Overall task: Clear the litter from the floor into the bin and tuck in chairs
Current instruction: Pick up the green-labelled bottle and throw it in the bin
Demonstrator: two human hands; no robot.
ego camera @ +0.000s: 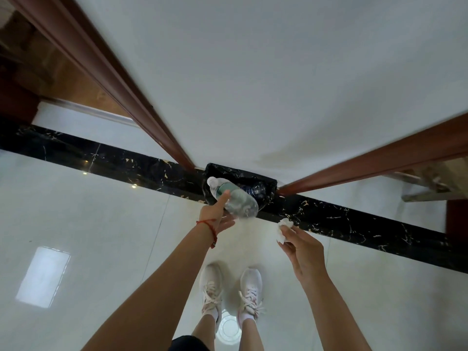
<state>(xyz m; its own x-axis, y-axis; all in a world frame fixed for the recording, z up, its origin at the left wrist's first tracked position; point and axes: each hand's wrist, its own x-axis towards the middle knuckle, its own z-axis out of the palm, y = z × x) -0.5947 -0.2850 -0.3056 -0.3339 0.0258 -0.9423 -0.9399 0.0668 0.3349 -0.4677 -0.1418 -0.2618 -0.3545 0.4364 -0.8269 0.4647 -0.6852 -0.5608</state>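
Glossy pale floor tiles [96, 224] spread under you, crossed by a black marble band [114, 160] veined with gold that runs along the foot of a white wall [253, 72].

Your left hand [215, 216] grips a clear plastic water bottle [235, 200] around its lower half, thumb laid across the green label, the other fingers curled beneath. You hold the bottle tilted, its cap end up and to the left, over the near edge of the bin [268, 196]. A red string bracelet [210, 226] circles that wrist.

Your right hand [304, 247] pinches a crumpled white tissue [283, 230] between thumb and fingertips. The tissue sits above the pale tile just in front of the black band, to the right of the bin and apart from it.

That bin, lined with a black plastic bag, stands against the wall on the black band, tucked between two reddish-brown door frames: one [114, 84] slants away to the upper left, the other [367, 160] runs off to the right. Something clear and crumpled with a blue mark already lies inside the liner; you cannot tell exactly what it is.

Below your hands, your two white laced trainers [212, 287] stand side by side on the tile, toes toward the bin. Just behind your heels a round clear plastic item [229, 328] lies on the floor. Far left, a bright rectangular reflection [43, 274] shows on the tile.
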